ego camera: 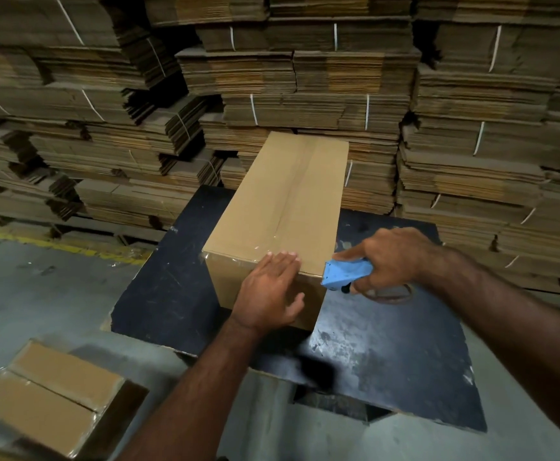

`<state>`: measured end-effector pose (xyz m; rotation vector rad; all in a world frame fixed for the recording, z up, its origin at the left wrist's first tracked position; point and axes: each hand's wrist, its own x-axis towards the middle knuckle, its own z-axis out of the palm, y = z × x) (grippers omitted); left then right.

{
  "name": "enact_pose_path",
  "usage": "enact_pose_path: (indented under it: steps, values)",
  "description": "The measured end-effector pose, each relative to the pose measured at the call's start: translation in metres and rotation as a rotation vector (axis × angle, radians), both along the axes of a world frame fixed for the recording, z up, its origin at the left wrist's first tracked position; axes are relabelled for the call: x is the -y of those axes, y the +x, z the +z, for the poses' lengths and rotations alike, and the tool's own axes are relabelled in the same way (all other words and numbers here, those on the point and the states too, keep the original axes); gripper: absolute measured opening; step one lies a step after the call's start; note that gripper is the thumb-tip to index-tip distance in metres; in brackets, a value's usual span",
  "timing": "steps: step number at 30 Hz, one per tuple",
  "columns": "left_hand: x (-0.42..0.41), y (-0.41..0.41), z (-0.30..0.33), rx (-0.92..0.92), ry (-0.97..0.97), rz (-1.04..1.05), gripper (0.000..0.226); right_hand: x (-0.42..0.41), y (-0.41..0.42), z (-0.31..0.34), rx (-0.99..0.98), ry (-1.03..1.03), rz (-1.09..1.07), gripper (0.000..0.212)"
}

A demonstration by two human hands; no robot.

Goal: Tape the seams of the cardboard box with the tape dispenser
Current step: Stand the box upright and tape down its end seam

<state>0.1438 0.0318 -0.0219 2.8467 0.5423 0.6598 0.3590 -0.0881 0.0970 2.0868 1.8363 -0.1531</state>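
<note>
A long brown cardboard box (282, 201) lies on a black table (388, 354), its top flaps closed. Clear tape runs along the centre seam and across the near top edge. My left hand (268, 291) lies flat with fingers spread on the box's near end, over the top edge. My right hand (395, 257) grips a blue tape dispenser (345, 272) at the box's near right corner, index finger stretched along its top. The dispenser's front touches the corner. Its tape roll (391, 294) is mostly hidden under my hand.
Tall stacks of flattened, strapped cartons (305, 78) fill the background right behind the table. Another taped box (52, 397) sits on the concrete floor at the lower left. A yellow floor line (55, 244) runs at the left.
</note>
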Motion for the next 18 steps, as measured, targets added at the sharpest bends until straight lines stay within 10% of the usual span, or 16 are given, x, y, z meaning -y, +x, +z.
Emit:
enact_pose_path:
  steps: [18]
  values:
    - [0.028, 0.022, 0.005, -0.052, 0.007, -0.029, 0.061, 0.067, 0.023, -0.032, -0.088, 0.095, -0.1, 0.076]
